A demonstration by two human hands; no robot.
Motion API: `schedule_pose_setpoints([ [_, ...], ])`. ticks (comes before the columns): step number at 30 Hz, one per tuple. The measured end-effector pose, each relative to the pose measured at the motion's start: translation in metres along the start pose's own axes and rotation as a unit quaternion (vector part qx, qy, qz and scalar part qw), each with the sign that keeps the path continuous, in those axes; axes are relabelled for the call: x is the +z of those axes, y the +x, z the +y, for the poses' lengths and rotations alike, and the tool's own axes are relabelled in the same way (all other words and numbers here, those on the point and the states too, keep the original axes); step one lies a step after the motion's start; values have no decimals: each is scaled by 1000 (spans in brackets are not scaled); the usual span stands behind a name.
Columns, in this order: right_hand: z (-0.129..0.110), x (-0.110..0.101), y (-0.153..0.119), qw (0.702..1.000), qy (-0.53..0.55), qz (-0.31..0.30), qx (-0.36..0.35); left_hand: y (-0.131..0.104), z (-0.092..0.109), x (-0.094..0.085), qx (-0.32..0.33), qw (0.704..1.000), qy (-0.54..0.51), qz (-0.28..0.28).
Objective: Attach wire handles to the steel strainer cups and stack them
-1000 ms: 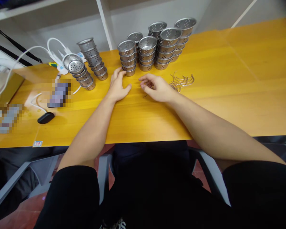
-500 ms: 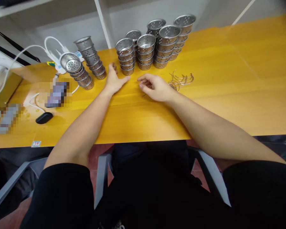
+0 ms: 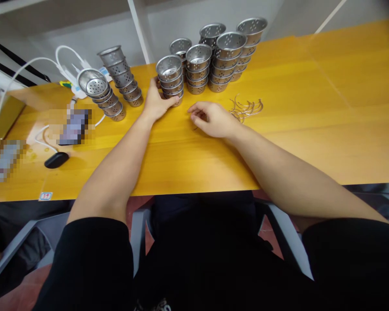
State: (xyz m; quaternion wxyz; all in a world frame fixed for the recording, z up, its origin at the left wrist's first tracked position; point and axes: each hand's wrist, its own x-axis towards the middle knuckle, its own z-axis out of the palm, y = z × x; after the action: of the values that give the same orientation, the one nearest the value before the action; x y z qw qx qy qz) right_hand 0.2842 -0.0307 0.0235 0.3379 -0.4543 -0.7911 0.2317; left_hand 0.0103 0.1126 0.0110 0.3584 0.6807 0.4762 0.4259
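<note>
My left hand [image 3: 155,103] is wrapped around the lower part of a stack of perforated metal cups [image 3: 169,71], its thumb across the front and its fingertips hidden behind. To the right, my right hand [image 3: 212,119] rests over the table with its fingers loosely curled and a gap between thumb and forefinger; I see nothing held. A tangle of thin curved metal wires [image 3: 246,108] lies beside that hand, partly covered by it. A sliver of wire also shows under the thumb.
More cup stacks stand behind and to the right, including a tall one [image 3: 231,60]. Two leaning stacks, one nearer [image 3: 95,86] and one farther [image 3: 119,69], are on the left. Beyond them lie white cables [image 3: 35,60], a blurred phone-like object [image 3: 74,127] and a black oval item [image 3: 56,160].
My left hand has moved slightly right and closed around the base of the cup stack, which now tilts a little. My right hand has barely moved.
</note>
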Motion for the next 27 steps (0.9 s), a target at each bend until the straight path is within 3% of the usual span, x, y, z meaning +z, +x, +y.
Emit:
schedule_pose_setpoints([
  [5,7,-8,3,997,-67,35,32,-37,23,-3,22,995,13,-101],
  [8,17,-11,5,991,-104,64,53,-50,33,9,64,992,16,-111],
  [13,34,-17,8,988,-123,74,61,-40,41,34,95,994,-15,-46],
  [19,59,-31,11,991,-124,14,36,-16,41,52,109,994,-29,4],
  [23,68,-36,13,994,-108,8,21,2,30,51,111,993,0,35],
  [27,67,-37,15,988,-148,-2,33,21,22,38,66,993,17,97],
])
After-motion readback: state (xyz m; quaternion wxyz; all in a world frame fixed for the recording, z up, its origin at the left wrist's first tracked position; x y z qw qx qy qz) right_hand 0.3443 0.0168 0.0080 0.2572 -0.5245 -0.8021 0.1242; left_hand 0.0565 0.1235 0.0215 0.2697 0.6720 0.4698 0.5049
